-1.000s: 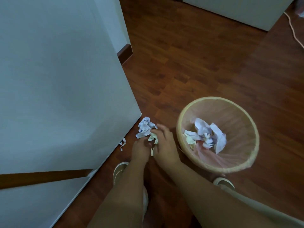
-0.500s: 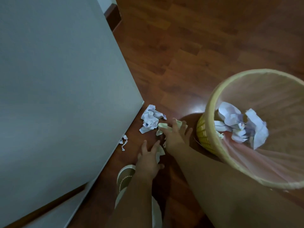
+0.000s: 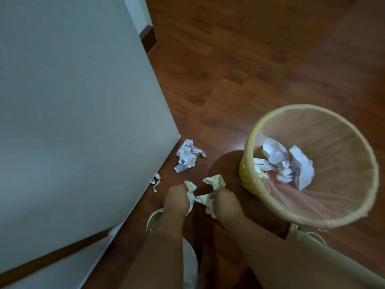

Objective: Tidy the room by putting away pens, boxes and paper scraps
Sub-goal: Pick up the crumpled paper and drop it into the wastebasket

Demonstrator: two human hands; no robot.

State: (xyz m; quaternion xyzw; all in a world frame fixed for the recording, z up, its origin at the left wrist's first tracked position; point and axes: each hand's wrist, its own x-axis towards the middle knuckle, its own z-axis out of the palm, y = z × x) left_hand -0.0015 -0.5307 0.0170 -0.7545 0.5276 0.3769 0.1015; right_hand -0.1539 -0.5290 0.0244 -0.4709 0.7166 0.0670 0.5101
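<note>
My left hand (image 3: 177, 200) is closed on a cream paper scrap (image 3: 190, 191) just above the wooden floor. Beside it my right hand (image 3: 226, 203) grips another crumpled cream scrap (image 3: 214, 182). A white crumpled paper (image 3: 187, 156) lies on the floor further ahead, by the cabinet corner. A small torn strip (image 3: 156, 181) rests against the cabinet's foot. To the right stands a round yellow wastebasket (image 3: 248, 155) with a pink liner, holding several crumpled papers (image 3: 285, 161).
A tall pale cabinet side (image 3: 83, 111) fills the left of the view. My slippered feet (image 3: 153, 221) stand below the hands, one partly behind the basket. Wooden floor (image 3: 250, 59) stretches ahead.
Both hands went from open and reaching over the floor to closed on cream scraps. The view pulled back slightly from the basket.
</note>
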